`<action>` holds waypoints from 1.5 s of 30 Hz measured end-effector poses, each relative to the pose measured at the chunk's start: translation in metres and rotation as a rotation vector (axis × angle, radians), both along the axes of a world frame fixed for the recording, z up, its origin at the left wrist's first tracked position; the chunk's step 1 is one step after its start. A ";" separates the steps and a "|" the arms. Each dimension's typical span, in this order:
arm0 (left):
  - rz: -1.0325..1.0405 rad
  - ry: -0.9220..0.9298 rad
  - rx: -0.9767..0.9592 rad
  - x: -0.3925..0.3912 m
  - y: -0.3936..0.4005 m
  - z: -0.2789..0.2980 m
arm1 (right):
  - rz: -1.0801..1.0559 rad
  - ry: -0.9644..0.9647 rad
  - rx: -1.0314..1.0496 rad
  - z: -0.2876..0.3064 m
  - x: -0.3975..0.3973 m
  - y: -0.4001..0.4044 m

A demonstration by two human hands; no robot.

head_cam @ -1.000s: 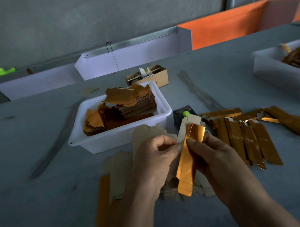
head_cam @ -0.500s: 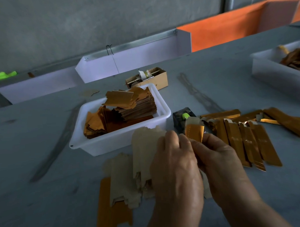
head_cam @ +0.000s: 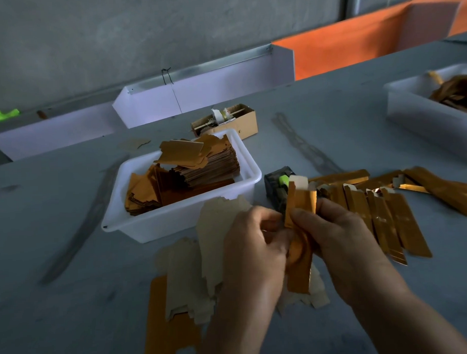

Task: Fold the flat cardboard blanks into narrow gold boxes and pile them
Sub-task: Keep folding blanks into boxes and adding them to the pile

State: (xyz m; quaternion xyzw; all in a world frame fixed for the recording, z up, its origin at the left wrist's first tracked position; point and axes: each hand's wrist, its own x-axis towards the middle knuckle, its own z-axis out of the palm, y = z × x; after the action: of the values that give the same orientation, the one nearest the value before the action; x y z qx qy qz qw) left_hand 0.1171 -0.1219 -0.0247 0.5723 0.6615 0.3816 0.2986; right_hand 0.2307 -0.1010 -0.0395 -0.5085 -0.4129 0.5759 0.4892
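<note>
I'm holding a half-folded gold box (head_cam: 299,227) up in front of me w/ both hands, just above the surface (head_cam: 58,262). My left hand (head_cam: 252,245) is coming in from below, back of hand facing me, fingers curled in toward the box's left edge approx. mid-length, gripping it there. My right hand (head_cam: 340,239) is angled in from the lower right, thumb lying across the gold front face, other fingers wrapped round behind, so it's clamping the box too. The box is standing roughly upright, tilted a bit; its pale top flap is sticking up open at the far end, lower end hanging below my palms.

Under my hands, flat blanks (head_cam: 188,279) are lying in a loose heap, pale side up, w/ one gold-side-up piece at the near left. To the right, finished boxes (head_cam: 387,219) are lying side by side in a row. A white tub (head_cam: 138,225) w/ more stacked blanks is sitting beyond my left hand. A small dark item w/ a green bit (head_cam: 279,185) is sitting just behind the box top; can't tell what it is.
</note>
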 end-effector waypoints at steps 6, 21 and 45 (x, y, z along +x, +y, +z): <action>-0.017 -0.478 -0.281 -0.007 0.009 0.010 | 0.167 0.011 0.088 0.008 0.008 0.005; 0.075 -0.658 -0.341 -0.017 0.015 -0.005 | 0.069 -0.522 0.035 -0.021 0.055 0.040; 0.036 -0.706 -0.369 -0.016 0.014 -0.005 | 0.006 -0.192 -0.096 -0.031 0.038 0.047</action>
State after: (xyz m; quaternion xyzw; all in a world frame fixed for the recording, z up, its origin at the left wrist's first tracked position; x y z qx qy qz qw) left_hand 0.1015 -0.1076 -0.0301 0.3310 0.5857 0.4348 0.5986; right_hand 0.2683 -0.0544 -0.0709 -0.5830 -0.4312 0.5452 0.4207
